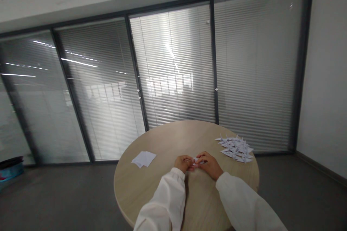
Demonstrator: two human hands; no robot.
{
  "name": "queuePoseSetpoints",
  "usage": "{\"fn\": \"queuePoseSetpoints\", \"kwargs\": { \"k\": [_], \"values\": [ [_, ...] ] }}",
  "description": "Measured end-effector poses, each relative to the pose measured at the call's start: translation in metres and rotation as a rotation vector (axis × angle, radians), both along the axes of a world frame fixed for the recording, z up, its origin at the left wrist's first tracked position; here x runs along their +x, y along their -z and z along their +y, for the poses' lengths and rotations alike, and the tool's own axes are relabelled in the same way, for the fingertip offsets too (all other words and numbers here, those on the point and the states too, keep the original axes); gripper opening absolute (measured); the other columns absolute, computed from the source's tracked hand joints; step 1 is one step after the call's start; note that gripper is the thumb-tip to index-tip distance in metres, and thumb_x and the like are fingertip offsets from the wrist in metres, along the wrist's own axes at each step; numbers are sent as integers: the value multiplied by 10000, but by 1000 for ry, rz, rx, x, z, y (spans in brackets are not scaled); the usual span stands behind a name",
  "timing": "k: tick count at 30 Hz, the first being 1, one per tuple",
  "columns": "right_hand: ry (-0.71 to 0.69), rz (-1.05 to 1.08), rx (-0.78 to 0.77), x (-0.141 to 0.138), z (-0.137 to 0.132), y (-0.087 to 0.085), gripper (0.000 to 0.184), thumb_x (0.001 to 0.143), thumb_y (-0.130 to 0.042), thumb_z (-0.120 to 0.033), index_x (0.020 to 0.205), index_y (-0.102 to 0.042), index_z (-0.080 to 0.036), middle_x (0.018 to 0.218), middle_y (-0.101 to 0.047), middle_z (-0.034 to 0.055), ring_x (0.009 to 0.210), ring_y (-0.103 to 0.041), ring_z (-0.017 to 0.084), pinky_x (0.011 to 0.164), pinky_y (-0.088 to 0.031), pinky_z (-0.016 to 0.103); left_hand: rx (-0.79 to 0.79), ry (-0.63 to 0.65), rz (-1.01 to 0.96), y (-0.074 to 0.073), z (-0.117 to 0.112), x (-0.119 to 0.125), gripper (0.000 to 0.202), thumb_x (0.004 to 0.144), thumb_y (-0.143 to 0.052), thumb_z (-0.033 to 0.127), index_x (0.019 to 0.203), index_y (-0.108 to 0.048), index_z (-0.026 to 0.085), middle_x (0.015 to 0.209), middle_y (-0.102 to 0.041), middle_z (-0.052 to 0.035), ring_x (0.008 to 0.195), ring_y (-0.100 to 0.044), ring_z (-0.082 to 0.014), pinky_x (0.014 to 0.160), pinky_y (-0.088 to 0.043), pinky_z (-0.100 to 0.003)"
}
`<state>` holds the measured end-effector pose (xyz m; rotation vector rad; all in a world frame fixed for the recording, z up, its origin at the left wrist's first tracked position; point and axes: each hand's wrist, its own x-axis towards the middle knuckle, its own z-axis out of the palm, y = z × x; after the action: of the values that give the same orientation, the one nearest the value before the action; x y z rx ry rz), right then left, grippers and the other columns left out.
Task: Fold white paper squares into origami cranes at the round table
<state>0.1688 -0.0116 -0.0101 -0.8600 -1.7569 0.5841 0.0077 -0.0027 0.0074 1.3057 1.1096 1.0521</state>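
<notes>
Between my two hands is a small piece of folded white paper [195, 160], mostly covered by the fingers. My left hand [183, 163] pinches it from the left side. From the right, the thumb and fingers of my right hand [208, 164] close on the same paper. Both hands are low over the middle of the round table, fingertips nearly meeting. To the right lies a cluster of folded white paper cranes [236, 149], with pointed tips sticking up. Off to the left is a small fanned stack of flat white paper sheets [144, 159].
The round wooden table [173, 135] has a pale top and a curved edge. Behind it stands a glass partition with blinds [176, 68] in dark frames. A blue container [12, 169] is on the floor at the far left. A white wall [325, 79] rises at right.
</notes>
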Motion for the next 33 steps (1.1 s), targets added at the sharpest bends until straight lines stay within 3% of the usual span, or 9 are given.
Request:
{"fn": "queuePoseSetpoints", "kwargs": {
  "k": [10,19,33],
  "values": [
    [-24,34,-9,1,4,3,204,706,-589,-394,701,-661,-204,817,-584,32,765,-556,158,649,-437,248,14,-32,-3,1,2,0,482,375,-739,476,654,-598,109,519,-629,-27,509,-603,-161,522,-488,-270],
    [40,67,-57,3,6,2,233,705,-572,-409,705,-618,-181,734,-600,25,716,-558,167,660,-427,254,-16,17,-93,6,8,0,485,366,-762,446,675,-597,111,570,-646,-36,586,-622,-184,575,-498,-288],
    [35,107,-100,2,1,-5,226,686,-575,-403,705,-609,-181,769,-621,34,750,-569,187,691,-432,274,0,39,-130,6,6,1,487,387,-759,435,714,-603,110,619,-651,-29,660,-628,-194,642,-498,-303]
  ]
}}
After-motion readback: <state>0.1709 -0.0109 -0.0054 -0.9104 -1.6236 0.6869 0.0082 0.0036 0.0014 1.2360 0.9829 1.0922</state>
